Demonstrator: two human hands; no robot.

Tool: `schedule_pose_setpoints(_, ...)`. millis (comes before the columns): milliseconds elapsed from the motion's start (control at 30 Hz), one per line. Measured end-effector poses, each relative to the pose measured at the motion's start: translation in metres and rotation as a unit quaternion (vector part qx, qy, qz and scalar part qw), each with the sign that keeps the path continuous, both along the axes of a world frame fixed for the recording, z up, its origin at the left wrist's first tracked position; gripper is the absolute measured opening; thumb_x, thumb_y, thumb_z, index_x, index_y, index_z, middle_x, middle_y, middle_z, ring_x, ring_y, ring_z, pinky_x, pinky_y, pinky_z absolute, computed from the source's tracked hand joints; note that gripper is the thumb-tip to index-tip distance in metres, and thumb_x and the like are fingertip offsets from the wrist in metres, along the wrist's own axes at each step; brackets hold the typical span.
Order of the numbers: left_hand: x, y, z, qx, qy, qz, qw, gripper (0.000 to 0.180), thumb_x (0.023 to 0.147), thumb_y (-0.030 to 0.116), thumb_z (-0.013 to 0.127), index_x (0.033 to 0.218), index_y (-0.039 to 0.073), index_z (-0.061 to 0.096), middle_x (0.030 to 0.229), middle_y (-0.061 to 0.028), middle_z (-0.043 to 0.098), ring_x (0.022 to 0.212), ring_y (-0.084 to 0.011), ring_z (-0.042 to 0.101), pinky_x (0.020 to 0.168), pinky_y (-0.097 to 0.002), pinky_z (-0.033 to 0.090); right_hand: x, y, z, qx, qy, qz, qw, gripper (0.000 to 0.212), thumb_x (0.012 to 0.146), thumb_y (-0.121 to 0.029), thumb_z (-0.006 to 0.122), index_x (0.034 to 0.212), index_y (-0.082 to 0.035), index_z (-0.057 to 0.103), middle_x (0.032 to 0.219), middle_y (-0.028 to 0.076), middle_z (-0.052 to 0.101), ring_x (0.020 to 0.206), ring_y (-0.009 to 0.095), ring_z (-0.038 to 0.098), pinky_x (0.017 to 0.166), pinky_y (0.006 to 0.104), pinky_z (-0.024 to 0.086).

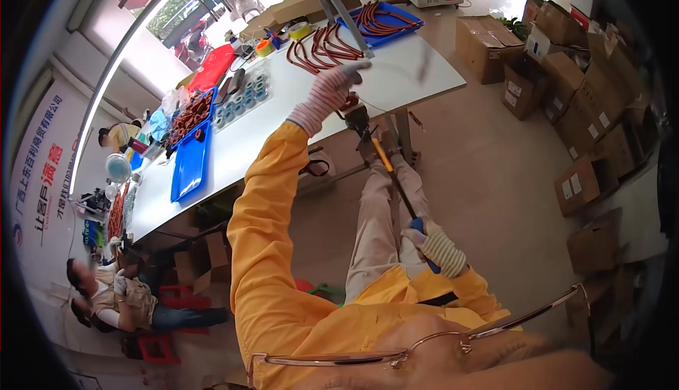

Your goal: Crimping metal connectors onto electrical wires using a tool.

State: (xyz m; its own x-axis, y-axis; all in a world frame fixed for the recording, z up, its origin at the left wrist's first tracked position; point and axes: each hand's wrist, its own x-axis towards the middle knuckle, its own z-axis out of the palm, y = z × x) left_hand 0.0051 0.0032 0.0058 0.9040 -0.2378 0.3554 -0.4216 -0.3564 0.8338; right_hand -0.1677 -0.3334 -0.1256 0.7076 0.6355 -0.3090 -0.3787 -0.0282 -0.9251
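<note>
My left hand (pixel 329 96), in a pink-and-white striped glove, reaches over the table's near edge. Its fingers point right and look pressed together, and a thin, motion-blurred cord (pixel 423 66) trails from the fingertips. Just below that hand is the dark metal head (pixel 356 116) of a long-handled lever tool at the table edge. Its shaft, black with an orange section (pixel 382 155), slopes down toward me. My right hand (pixel 440 248), in a striped whitish glove, is wrapped around the tool's blue grip (pixel 417 225). Reddish-brown cords (pixel 325 47) lie curved on the table beyond my left hand.
More cords lie in a blue tray (pixel 407 28) at the far right. Another blue tray (pixel 189 171) stands left, beside small brown rings (pixel 191 114) and a clear tray (pixel 242 100). Cardboard boxes (pixel 488 47) line the right side. Two people (pixel 138 298) sit lower left, near red stools.
</note>
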Motion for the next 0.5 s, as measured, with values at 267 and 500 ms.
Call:
schedule_pose_setpoints(267,0.059,0.029,-0.048,-0.139,-0.008,0.11,0.984,0.029,0.09,0.007,0.052,0.118,-0.001,0.055,0.105,-0.0072,0.064,0.099,-0.0139,0.058,0.092,-0.0258,0.042,0.079,0.082,0.008,-0.057,-0.082,0.036,0.994,0.027,0.084,-0.032,0.061,0.091,-0.009,0.049,0.061,-0.003,0.044,0.043,0.008,0.04,0.038,0.0213,0.033)
schedule_pose_setpoints(500,0.066,0.055,-0.12,-0.271,0.099,0.149,0.946,0.028,0.09,0.006,0.052,0.117,0.002,0.057,0.1,-0.0061,0.066,0.088,-0.0118,0.058,0.079,-0.0238,0.045,0.069,0.098,0.069,0.333,0.263,0.121,0.897,0.021,0.087,-0.03,0.059,0.082,-0.015,0.044,0.057,-0.01,0.032,0.041,0.001,0.028,0.037,0.0158,0.025)
